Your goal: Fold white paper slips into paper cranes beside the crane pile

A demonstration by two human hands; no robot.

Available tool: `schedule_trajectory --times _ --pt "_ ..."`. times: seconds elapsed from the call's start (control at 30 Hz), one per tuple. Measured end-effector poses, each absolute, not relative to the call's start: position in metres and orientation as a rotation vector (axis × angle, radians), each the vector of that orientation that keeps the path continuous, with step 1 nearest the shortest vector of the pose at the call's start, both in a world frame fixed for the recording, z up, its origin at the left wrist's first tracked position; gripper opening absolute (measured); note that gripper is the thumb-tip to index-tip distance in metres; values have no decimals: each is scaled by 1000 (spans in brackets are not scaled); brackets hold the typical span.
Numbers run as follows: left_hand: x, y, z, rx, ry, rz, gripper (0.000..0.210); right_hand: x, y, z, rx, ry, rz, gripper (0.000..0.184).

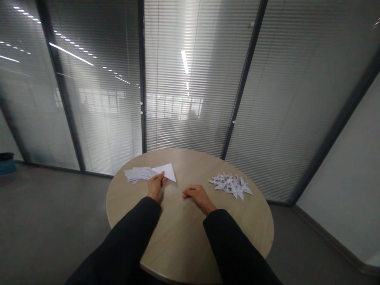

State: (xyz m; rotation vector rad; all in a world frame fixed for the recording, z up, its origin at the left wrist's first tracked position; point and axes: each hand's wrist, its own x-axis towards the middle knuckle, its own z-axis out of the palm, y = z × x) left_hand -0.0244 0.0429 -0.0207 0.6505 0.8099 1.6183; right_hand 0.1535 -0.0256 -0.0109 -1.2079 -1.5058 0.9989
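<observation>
The flat white paper sheet [168, 171] lies at the far left part of the round, pale wood counter [190, 158], its long axis seeming to run roughly left to right, though fingers cover part of it. One sharp corner points right and toward the person; the left end meets the loose stack of white printed paper pieces [138, 174]. At the left edge of view, a blue bin-like container with a black rim [7, 164] stands on the grey floor [59, 213]; its inside is hidden. The left grip [155, 186] pinches the sheet's near edge, so most of it extends beyond the fingertips. The right grip [198, 194] is loosely curled near the counter's middle; whether it is fully closed, I cannot tell. Beside it, to the right, is a heap of pointed, folded white paper shapes [230, 184].
</observation>
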Motion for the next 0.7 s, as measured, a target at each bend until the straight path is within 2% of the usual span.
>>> schedule_trajectory --times 0.1,0.2,0.27,0.47,0.7 --pt "-26 41 -19 659 852 1515 18 155 -22 -14 -1195 -1567 715 24" --pt "-21 34 -17 750 854 1384 13 157 -20 -14 -1102 -1677 413 53" --pt "-17 31 -17 779 829 1321 9 159 -19 -15 -1053 -1760 257 59" --pt "-13 26 -18 908 736 1181 17 164 -16 -17 -1053 -1903 15 38" --pt "-11 22 -16 1037 732 1150 24 162 -13 -18 -1041 -1929 61 16"
